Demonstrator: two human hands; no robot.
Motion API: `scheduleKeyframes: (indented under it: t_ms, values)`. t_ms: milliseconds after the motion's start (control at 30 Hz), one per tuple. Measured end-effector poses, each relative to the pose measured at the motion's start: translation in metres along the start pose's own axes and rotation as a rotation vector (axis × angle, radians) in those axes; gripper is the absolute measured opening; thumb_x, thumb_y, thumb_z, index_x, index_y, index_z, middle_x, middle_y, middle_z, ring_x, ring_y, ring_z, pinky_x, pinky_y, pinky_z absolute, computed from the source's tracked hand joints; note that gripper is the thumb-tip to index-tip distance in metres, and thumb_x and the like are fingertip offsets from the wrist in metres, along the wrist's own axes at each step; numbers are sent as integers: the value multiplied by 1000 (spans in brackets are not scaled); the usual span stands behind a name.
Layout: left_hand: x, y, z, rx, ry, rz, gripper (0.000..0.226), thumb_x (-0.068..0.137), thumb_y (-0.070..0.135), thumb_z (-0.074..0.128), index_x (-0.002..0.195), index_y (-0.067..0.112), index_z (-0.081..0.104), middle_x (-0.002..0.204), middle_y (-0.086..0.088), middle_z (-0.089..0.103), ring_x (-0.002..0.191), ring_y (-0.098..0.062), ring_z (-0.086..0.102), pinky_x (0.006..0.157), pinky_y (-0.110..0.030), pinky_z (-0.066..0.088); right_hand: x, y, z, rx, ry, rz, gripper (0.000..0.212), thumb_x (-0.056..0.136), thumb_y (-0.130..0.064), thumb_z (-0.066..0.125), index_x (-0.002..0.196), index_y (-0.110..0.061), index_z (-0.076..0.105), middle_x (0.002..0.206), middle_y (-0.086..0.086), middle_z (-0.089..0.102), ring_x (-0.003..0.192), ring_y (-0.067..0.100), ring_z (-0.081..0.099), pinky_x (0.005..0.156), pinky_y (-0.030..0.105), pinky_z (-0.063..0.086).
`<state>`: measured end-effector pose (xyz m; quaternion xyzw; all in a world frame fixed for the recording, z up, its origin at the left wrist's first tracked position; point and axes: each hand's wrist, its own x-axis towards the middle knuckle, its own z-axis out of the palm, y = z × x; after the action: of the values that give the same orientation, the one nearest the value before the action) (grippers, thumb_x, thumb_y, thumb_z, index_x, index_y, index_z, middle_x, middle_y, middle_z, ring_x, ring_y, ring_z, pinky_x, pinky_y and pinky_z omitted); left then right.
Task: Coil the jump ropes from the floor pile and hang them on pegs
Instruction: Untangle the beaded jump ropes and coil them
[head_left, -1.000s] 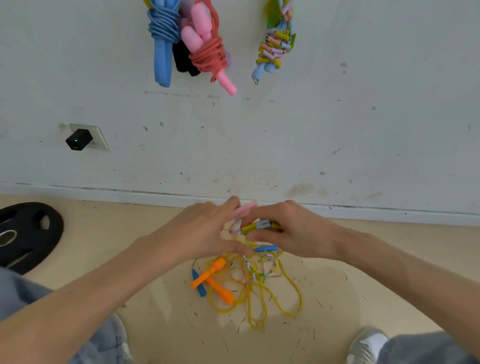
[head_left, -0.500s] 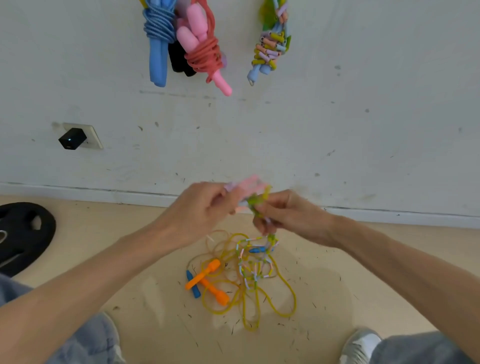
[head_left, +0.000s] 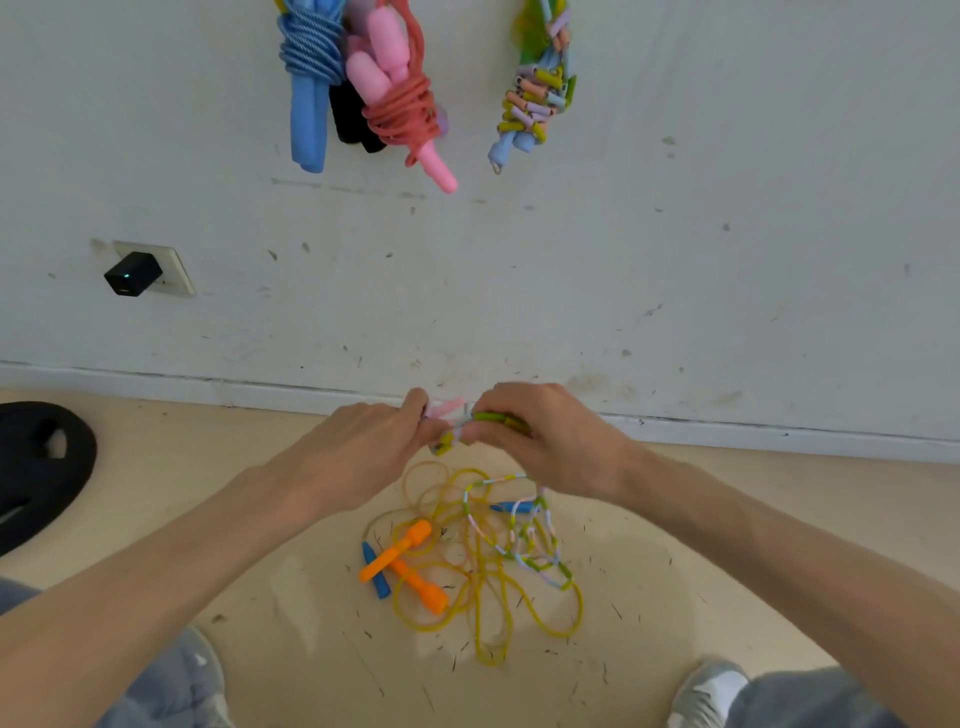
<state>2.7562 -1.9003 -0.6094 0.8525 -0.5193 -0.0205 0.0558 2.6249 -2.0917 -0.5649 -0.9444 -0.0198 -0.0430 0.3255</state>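
Both hands met above the floor (head_left: 701, 519) pile, near the skirting. The left hand (head_left: 374, 447) had its grip curled round a pink handle (head_left: 445, 407), whose tip poked out to the right. The right hand (head_left: 556, 447) had its grip pinched on a green and yellow bunch of the beaded rope (head_left: 524, 540), close against the left fingers. The rest of that rope lay below on the floor, tangled over a yellow rope (head_left: 493, 613) with two orange handles (head_left: 400, 551). On the far wall hung a blue coil (head_left: 306, 78), a pink-red coil (head_left: 400, 104) touching it and, further right, a beaded coil (head_left: 535, 93). A black weight plate (head_left: 36, 467) lay at the left.
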Motion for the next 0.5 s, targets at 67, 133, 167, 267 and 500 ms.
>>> scheduleKeyframes:
  t_ms: [67, 133, 167, 267, 500]
  values:
    - [-4, 8, -5, -74, 1, 89, 29, 108, 48, 17, 104, 27, 36, 63, 9, 44, 53, -18, 44, 59, -40, 43, 4, 7, -11, 82, 44, 33, 17, 101, -23, 68, 93, -10, 75, 79, -9, 64, 68, 2, 53, 66, 17, 39]
    - [-9, 21, -10, -190, 17, 189, 24, 107, 49, 17, 101, 31, 32, 65, 8, 46, 55, -17, 45, 57, -35, 37, 6, 14, -17, 185, 50, 73, 14, 101, -17, 66, 92, -11, 76, 75, -19, 65, 64, 3, 53, 61, 17, 43]
    - [-11, 27, -12, -235, 27, 232, 21, 108, 47, 20, 99, 32, 30, 66, 9, 45, 55, -15, 44, 55, -31, 32, 6, 17, -18, 224, 43, 79, 15, 101, -15, 66, 92, -12, 77, 72, -21, 64, 63, 2, 52, 60, 19, 44]
    - [-17, 43, -15, -316, 43, 272, 18, 108, 48, 27, 97, 34, 28, 66, 11, 43, 57, -12, 43, 57, -30, 26, 5, 25, -19, 359, 14, 89, 14, 101, -13, 67, 94, -8, 78, 79, -14, 70, 67, -2, 56, 66, 13, 43]
    - [-19, 54, -27, -851, 78, 186, 5, 107, 36, 51, 107, 41, 48, 70, 15, 46, 61, -6, 40, 58, -15, 33, -4, 38, 2, 825, -22, 268, 20, 97, -10, 67, 108, -20, 80, 95, 9, 72, 78, 22, 55, 64, 27, 43]
